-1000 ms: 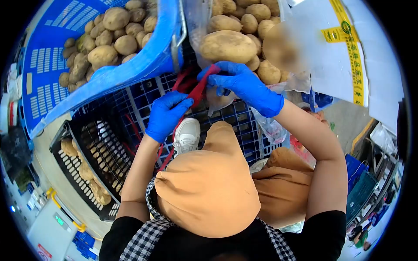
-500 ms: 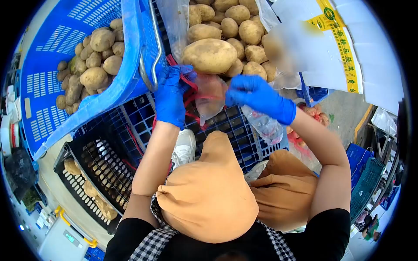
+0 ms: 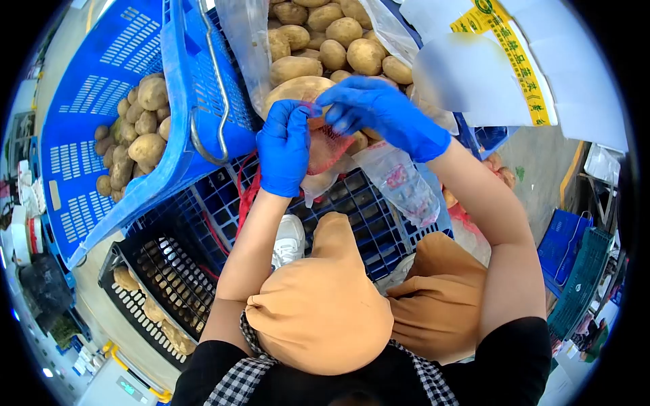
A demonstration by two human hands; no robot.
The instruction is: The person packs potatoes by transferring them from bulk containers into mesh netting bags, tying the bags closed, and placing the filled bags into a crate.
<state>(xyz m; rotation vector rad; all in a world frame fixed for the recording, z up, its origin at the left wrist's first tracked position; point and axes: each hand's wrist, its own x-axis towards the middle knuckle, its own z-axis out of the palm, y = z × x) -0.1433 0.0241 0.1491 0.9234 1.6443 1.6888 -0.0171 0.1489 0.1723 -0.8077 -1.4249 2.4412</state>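
Both my hands wear blue gloves and meet at a red mesh bag in front of a pile of potatoes. My left hand is closed on the mesh bag's upper edge. Fingers bent, my right hand is at the other side of the bag's opening and seems to pinch its edge. The mesh hangs down between the hands, over a clear plastic liner. More red mesh hangs beside my left wrist. A large potato lies just behind my hands.
A blue crate with potatoes stands at left, its metal handle near my left hand. Below it is a black crate with potatoes. A blue pallet lies under my feet. White boxes with yellow tape stand at upper right.
My right hand has moved left and up to the mesh bag beside my left hand. The mesh now hangs spread between them. The view has shifted, so crates and potatoes appear displaced.
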